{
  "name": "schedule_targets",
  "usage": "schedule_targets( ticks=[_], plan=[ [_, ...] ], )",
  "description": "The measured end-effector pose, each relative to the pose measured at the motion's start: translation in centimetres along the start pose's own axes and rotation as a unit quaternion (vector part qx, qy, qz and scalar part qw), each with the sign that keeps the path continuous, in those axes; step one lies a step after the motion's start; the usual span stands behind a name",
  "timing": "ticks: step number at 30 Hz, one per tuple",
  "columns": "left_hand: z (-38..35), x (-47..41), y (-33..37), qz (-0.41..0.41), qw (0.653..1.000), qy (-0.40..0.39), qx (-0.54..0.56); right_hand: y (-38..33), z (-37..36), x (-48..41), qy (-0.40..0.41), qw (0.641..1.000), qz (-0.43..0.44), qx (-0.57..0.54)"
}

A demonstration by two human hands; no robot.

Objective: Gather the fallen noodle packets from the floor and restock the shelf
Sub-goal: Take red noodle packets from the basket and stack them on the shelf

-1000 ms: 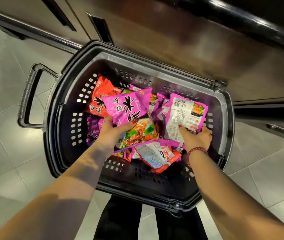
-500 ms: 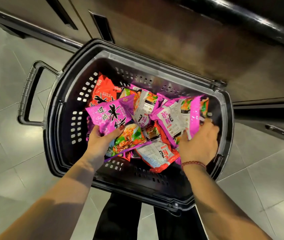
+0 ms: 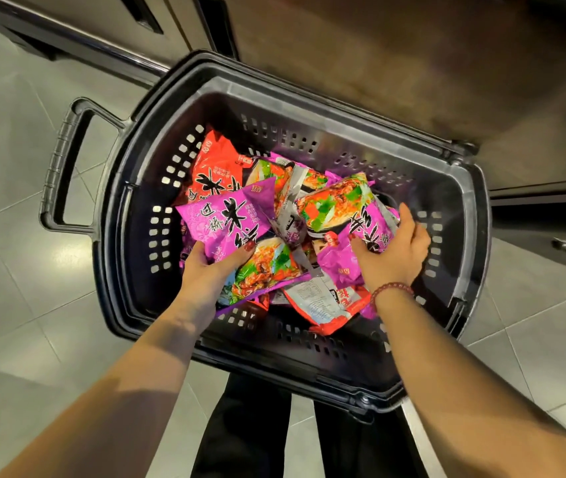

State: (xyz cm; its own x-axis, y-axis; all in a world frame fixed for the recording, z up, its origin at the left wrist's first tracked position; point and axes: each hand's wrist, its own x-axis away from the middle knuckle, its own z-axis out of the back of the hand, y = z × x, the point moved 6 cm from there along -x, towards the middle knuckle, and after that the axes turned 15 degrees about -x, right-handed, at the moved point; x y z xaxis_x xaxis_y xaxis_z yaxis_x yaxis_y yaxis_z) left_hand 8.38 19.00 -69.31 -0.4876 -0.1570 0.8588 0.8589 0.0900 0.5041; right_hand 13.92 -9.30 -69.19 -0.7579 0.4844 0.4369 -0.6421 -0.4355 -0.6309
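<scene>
Many noodle packets (image 3: 323, 305), purple and red, lie heaped in the basket (image 3: 116, 270). The left hand (image 3: 205, 270) grips a purple packet (image 3: 226, 219) at its near edge, thumb on top and fingers beneath. The right hand (image 3: 391, 257) clasps a second packet (image 3: 354, 208), thumb on its face, fingers curled behind its right edge. The hands are apart, each on its own packet, both inside the basket. A red packet (image 3: 216, 167) leans at the far left wall. The basket stands on the tiled floor (image 3: 16, 270), its handle (image 3: 64, 167) out to the left, beside a brown panel (image 3: 378, 63). A bracelet (image 3: 391, 289) circles the right wrist.
</scene>
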Motion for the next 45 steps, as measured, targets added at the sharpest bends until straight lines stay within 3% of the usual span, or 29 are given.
schedule_targets(
  ticks=[2, 5, 16, 21, 25, 30, 35, 40, 45],
  plan=[
    [0.1, -0.1, 0.1, -0.006, 1.0, -0.003, -0.002, 1.3, -1.0, -1.3, -0.109, 0.991, -0.034, 0.074],
    [0.1, -0.1, 0.1, -0.015, 1.0, -0.007, -0.004, 2.1, -1.9, -1.6, -0.211, 0.973, -0.089, 0.015],
    [0.4, 4.1, 1.9, -0.02, 1.0, 0.009, -0.001, -1.6, 1.5, 1.7, -0.184, 0.973, -0.065, -0.12],
    [1.6, 9.8, 5.6, -0.036, 0.999, 0.032, -0.004, -8.2, 7.8, 5.8, -0.245, 0.942, -0.038, -0.226],
    [2.2, 16.8, 11.1, -0.079, 0.997, -0.015, -0.024, -15.1, 14.9, 9.6, -0.27, 0.929, 0.03, -0.25],
    [2.4, 25.8, 19.1, -0.171, 0.981, -0.066, -0.061, -23.7, 24.2, 14.5, -0.244, 0.925, 0.136, -0.258],
    [1.8, 33.2, 26.9, -0.289, 0.952, -0.067, -0.077, -30.6, 31.8, 18.1, -0.201, 0.915, 0.22, -0.273],
    [-0.8, 38.8, 34.5, -0.402, 0.908, -0.09, -0.08, -36.7, 39.4, 19.9, -0.144, 0.899, 0.283, -0.301],
    [-3.5, 42.6, 39.7, -0.465, 0.873, -0.115, -0.086, -39.8, 44.7, 20.5, -0.117, 0.876, 0.308, -0.352]
  ],
)
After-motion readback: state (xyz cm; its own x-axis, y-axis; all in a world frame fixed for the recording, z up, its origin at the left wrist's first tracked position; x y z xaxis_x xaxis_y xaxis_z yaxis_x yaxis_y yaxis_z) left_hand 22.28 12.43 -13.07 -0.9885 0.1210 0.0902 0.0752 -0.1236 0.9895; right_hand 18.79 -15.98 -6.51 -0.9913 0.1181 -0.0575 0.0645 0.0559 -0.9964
